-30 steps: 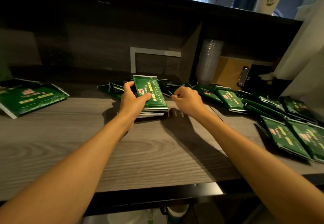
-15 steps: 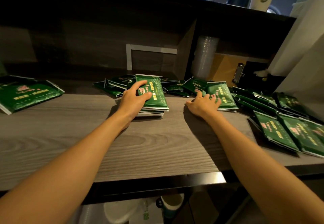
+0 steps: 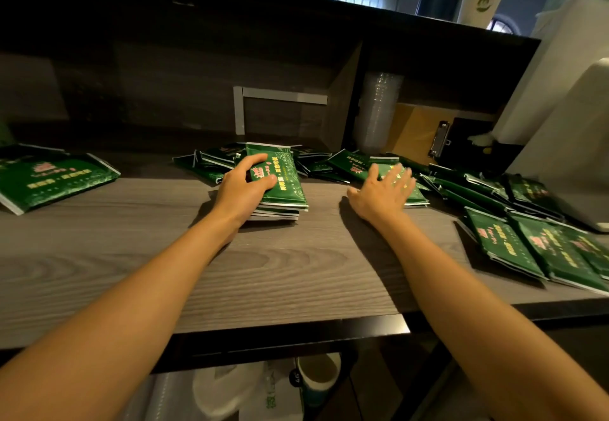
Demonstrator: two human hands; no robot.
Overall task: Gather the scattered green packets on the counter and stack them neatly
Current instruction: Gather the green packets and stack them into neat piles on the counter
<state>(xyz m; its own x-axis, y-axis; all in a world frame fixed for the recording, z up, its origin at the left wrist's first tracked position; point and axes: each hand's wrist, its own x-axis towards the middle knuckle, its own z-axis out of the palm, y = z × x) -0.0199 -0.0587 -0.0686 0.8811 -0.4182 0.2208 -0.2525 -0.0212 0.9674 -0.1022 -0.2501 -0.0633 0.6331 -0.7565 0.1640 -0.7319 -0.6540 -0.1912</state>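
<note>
Risk, slip: the packet (image 3: 417, 194) under the right hand (image 3: 382, 194) is held down from above only. If it is dragged across the smooth desk (image 3: 230, 272), it could be lost from under the palm.
Risk, drag-along: the same packet is overlapped by the heap (image 3: 342, 163) behind it, so neighbours may be pulled out of place with it.
Risk, stack: the stack (image 3: 286, 191) is glossy and its lower edges are already slightly stepped. A packet pushed in from the right could shear the layers unless the grip is kept.
Left hand: the left hand (image 3: 245, 186) is laid on the near left corner of the stack. Its fingers are curled over the top packet, its thumb is set on the printed face, and the forearm is stretched straight out.
Right hand: it is held flat, palm down, with fingers straight and spread on the packet. The wrist is low, just off the desk. Nothing is pinched.
Packets, centre: the stack is at mid-desk, with the heap just behind it and to its right.
Packets, right: a further group (image 3: 527, 246) is spread along the right end, near the desk's edge.
Packets, left: one lot (image 3: 49, 180) is well apart at far left.
Step, judged: a single packet is being secured for transfer to the stack, and most of the gathering is not yet done.
</note>
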